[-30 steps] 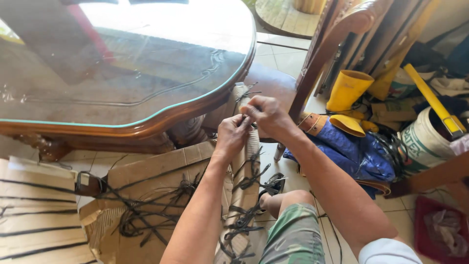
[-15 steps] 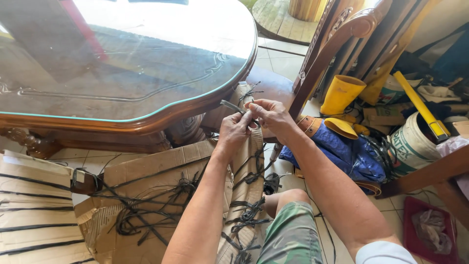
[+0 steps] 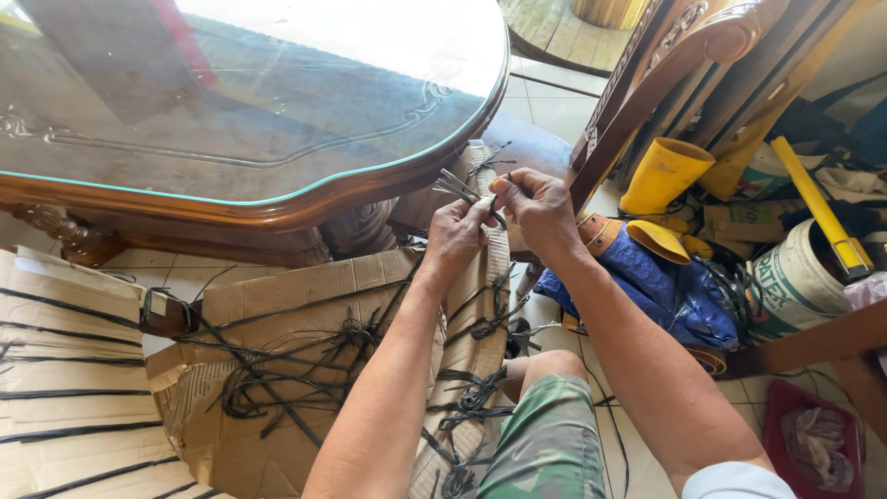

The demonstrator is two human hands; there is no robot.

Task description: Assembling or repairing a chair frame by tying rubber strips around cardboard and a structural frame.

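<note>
Both hands meet just above the middle of the frame, at the top end of a long cardboard-wrapped piece (image 3: 480, 305) that runs from the lower centre up toward the edge of the glass-topped wooden surface (image 3: 277, 199). The left hand (image 3: 455, 236) pinches a black plastic strap (image 3: 462, 188) against the top of the wrapping, its grip closed on the strap ends that fan out to the upper left. The right hand (image 3: 539, 205) has thumb and forefinger pressed together on the same strap, just beside the left fingers, so the two hands touch or nearly touch.

Judging from how things lie, the tying looks well along. Further down the wrapped piece, several black knots (image 3: 473, 399) already sit at intervals, each with loose tails sticking out. The tie under the hands is the topmost one and does not look finished: its ends are loose and splayed. I cannot tell whether anything above the hands is left to bind, since the piece disappears under the surface rim.

To the left, flattened cardboard (image 3: 277, 370) lies on the floor, criss-crossed with more black strapping (image 3: 268, 388). At the right of the frame stand a yellow boot (image 3: 663, 176), a blue cloth (image 3: 665, 286) and a white bucket (image 3: 795, 286).
</note>
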